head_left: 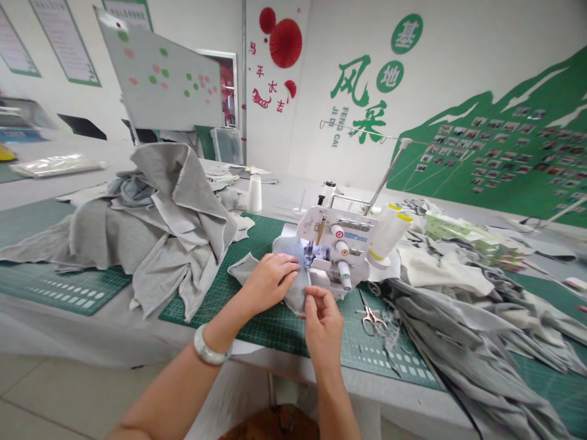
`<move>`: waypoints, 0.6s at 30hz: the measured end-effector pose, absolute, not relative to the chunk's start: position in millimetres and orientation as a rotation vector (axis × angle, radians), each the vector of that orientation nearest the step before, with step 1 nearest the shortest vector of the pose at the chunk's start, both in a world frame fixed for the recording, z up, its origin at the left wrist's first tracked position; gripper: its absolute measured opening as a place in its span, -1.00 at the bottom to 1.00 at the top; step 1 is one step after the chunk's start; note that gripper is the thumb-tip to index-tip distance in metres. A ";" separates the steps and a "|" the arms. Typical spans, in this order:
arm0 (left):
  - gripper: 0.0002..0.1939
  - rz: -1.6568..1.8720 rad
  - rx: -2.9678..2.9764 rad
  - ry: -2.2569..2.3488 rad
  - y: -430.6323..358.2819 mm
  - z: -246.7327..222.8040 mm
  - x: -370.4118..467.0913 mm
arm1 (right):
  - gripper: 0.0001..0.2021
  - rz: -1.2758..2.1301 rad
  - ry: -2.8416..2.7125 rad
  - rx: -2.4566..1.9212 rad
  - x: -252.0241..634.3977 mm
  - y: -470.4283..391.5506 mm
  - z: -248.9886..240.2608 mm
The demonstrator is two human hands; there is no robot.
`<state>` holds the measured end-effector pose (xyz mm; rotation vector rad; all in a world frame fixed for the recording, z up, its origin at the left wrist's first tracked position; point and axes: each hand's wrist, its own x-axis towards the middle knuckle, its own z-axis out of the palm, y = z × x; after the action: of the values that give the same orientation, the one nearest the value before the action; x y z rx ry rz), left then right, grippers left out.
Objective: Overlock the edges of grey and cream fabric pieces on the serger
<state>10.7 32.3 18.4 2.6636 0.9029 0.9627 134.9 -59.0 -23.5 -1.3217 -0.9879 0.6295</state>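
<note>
A white overlock sewing machine (328, 238) stands on a green cutting mat (275, 330). A piece of grey fabric (296, 299) lies at its presser foot, with one edge along the needle area. My left hand (271, 278), a pale bangle (211, 346) on its wrist, lies on the fabric left of the foot with fingers stretched out. Closer to me, my right hand (324, 321) pinches the fabric's near edge between thumb and fingers. The fabric under my left hand is partly hidden.
A heap of grey fabric pieces (178, 201) sits on the left. Small scissors (373, 322) and thread scraps lie right of the machine, beside more piled grey cloth (440, 318). White thread cones (392, 229) stand at the machine; another thread cone (255, 194) is behind.
</note>
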 end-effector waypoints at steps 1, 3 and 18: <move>-0.74 0.956 2.672 0.906 32.6 18.7 11.0 | -0.76 0.655 -0.978 -1.319 134.6 -59.0 -24.0; -0.73 0.962 2.695 0.912 32.1 19.6 11.6 | -0.74 0.699 -0.963 -1.306 133.0 -59.1 -24.7; -0.77 1.036 2.651 0.789 31.3 16.8 8.8 | -0.77 0.781 -0.935 -1.167 127.4 -54.1 -18.1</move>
<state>8.8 31.3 16.8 2.6511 0.7894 1.0364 127.4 -54.1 -18.1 -1.1669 -0.9348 0.7807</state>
